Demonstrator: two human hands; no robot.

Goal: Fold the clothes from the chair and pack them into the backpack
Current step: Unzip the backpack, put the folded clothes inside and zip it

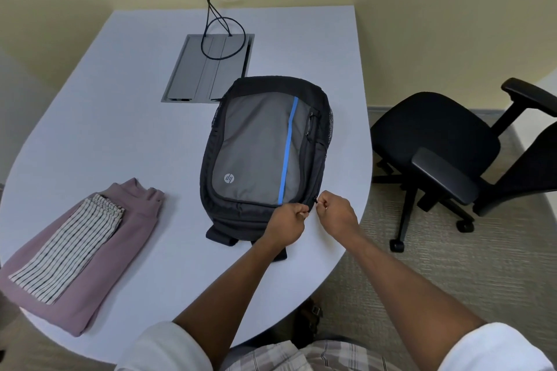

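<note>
A black and grey backpack [262, 147] with a blue stripe lies flat on the pale table [126, 117], zipped shut as far as I can see. My left hand [286, 224] and my right hand [336, 214] are at its near right corner, each pinching a small zipper pull. A folded mauve garment [99, 274] lies at the table's near left, with a folded black-and-white striped garment [69, 247] on top of it.
A black office chair [446, 141] stands to the right of the table with nothing on its seat. A grey cable hatch [208, 69] is set in the tabletop behind the backpack, with black cables [211, 9] running up to wall sockets.
</note>
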